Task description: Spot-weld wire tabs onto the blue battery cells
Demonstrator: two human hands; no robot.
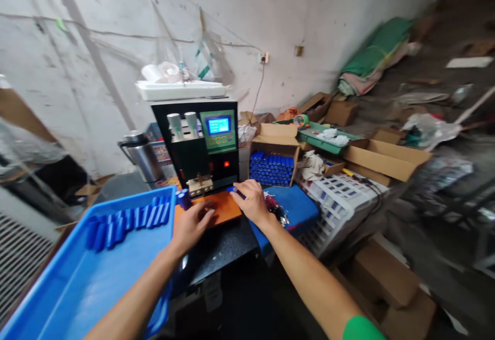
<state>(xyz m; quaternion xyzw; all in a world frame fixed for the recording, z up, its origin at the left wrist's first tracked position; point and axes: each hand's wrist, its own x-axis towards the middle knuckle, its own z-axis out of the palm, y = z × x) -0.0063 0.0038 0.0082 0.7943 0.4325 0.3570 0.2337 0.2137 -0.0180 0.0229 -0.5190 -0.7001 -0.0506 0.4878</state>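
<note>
Blue plastic tray [69,283] is lying nearest; the right hand [250,200] is pinching a blue battery cell [232,189] before the spot welder [190,157], likely rigid, slick, suiting side holds; whether the left hand [194,221] is gripping is unclear

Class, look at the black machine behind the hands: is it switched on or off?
The black machine is on: its screen is lit blue, and a red light glows below.

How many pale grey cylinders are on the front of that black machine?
2: one at the upper left of the black machine, the other beside it, nearer the lit screen. I see no others there.
</note>
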